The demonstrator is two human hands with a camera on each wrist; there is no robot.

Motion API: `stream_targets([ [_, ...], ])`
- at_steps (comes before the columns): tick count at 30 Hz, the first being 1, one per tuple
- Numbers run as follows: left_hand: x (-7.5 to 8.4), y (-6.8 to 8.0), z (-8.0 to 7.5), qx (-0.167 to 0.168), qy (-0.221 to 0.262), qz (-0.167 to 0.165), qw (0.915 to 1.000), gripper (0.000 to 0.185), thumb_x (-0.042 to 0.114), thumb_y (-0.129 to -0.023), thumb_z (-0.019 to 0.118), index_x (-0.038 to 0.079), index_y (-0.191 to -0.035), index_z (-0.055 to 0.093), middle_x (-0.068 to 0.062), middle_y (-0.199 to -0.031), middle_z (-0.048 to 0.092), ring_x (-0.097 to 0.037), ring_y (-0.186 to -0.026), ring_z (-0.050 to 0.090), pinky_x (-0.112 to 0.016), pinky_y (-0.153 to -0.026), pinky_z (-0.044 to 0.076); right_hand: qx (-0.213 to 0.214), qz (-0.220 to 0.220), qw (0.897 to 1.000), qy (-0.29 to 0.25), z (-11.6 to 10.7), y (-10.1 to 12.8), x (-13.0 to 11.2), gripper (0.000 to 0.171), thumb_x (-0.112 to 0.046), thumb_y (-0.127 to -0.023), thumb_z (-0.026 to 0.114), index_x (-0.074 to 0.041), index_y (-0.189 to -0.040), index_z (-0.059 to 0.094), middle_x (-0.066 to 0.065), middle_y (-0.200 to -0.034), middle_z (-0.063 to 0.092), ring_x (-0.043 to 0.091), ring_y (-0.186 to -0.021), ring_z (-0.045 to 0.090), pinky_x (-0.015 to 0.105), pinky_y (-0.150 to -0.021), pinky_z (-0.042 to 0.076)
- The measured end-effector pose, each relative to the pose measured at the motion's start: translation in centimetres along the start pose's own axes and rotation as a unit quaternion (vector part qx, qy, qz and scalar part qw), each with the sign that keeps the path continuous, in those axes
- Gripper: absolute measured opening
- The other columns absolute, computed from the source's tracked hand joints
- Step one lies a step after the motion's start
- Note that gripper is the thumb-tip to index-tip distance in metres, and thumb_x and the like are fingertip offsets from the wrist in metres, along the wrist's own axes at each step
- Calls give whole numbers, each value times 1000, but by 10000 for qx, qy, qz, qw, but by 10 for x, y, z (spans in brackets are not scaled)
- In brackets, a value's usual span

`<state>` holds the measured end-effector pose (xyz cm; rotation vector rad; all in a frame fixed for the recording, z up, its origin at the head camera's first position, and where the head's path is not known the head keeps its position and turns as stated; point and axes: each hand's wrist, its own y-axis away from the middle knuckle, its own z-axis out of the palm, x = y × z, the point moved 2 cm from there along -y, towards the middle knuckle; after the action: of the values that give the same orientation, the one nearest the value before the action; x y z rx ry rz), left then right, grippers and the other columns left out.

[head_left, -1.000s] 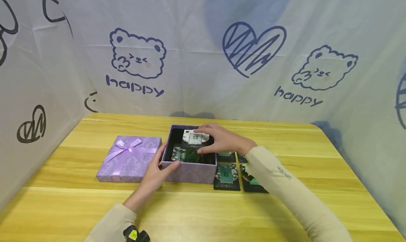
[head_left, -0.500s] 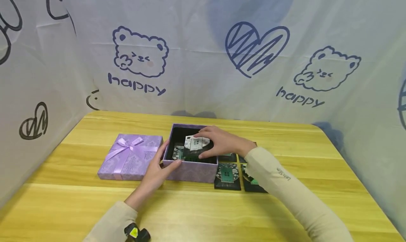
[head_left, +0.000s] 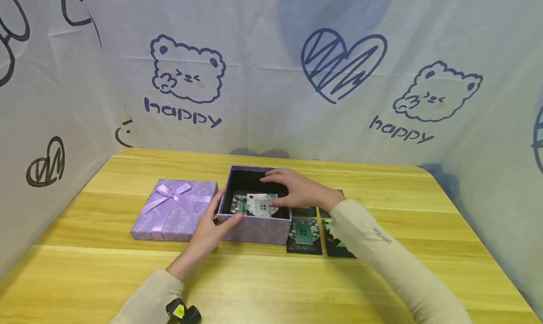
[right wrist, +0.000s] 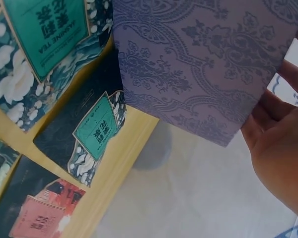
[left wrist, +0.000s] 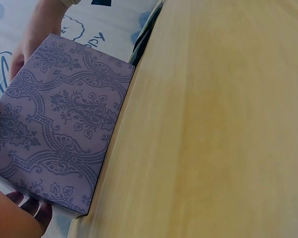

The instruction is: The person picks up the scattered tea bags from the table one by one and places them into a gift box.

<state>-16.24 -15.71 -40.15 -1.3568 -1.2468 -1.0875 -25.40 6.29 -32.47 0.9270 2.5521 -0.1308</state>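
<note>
- A purple cardboard box with a flower pattern and black insides (head_left: 254,230) is sitting in the middle of the frame, on the yellow wooden table (head_left: 271,286).
- The left hand (head_left: 207,229) is gripping the box at its left side. The thumb is resting at the front rim, and the fingers are going along the outer side. This hold is looking like a good one for stopping the box from sliding.
- The right hand (head_left: 299,188) is hovering over the right part of the box. Its thumb and fingers are spreading wide apart and not holding anything.
- A flat white paper packet with a gray label (head_left: 263,206) is lying inside, near the front wall. The thumb tip is right over its edge; I can't tell if they are touching.
- A dark packet with white flowers and a green label (head_left: 238,204) is lying just left of it.
- For neat work, the thumb should be coming straight up, so it isn't dragging the white packet. A light pat could be helping if a corner is poking up.
- The purple lid with a ribbon bow (head_left: 176,211) is resting left of the middle.
- Four dark packets with colored labels (head_left: 304,236) are lying right of the box, so the sleeve should be staying high above them.
</note>
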Motion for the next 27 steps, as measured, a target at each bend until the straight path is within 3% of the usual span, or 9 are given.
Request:
stream_targets([
  [6, 2, 0, 1, 12, 24, 55, 10000, 81, 15, -88, 71, 20, -154, 26, -20, -148, 37, -39, -125, 44, -52, -105, 33, 455, 187, 9985, -232, -8, 14, 10, 56, -32, -95, 63, -8, -144, 46, 14, -150, 36, 34, -137, 31, 53, -109, 28],
  [13, 2, 0, 1, 5, 55, 16, 10000, 81, 14, -88, 70, 19, -155, 25, -21, -148, 36, -39, -124, 45, -51, -104, 36, 616, 387, 9956, -589, -12, 39, 28, 58, -32, -96, 61, -9, -146, 43, 13, -150, 36, 34, -137, 31, 54, -108, 30],
  [20, 0, 0, 1, 17, 45, 20, 10000, 81, 13, -88, 70, 20, -154, 25, -21, -148, 37, -40, -124, 45, -51, -104, 34, 686, 429, 9949, -604, -6, 55, 42, 57, -26, -95, 63, -3, -144, 44, 20, -148, 37, 37, -128, 43, 52, -94, 45],
  [23, 1, 0, 1, 13, 37, 8, 10000, 81, 14, -88, 71, 20, -154, 25, -21, -147, 37, -40, -123, 46, -51, -104, 35, 737, 334, 9952, -544, -3, 62, 47, 56, -23, -94, 64, -1, -142, 45, 21, -145, 40, 37, -116, 51, 53, -96, 43],
  [27, 2, 1, 1, -10, 50, -22, 10000, 81, 14, -88, 71, 21, -155, 25, -20, -148, 36, -39, -123, 46, -50, -104, 36, 690, 321, 9959, -495, 1, 72, 52, 57, -23, -93, 65, 1, -141, 46, 22, -143, 43, 37, -120, 49, 54, -102, 36],
])
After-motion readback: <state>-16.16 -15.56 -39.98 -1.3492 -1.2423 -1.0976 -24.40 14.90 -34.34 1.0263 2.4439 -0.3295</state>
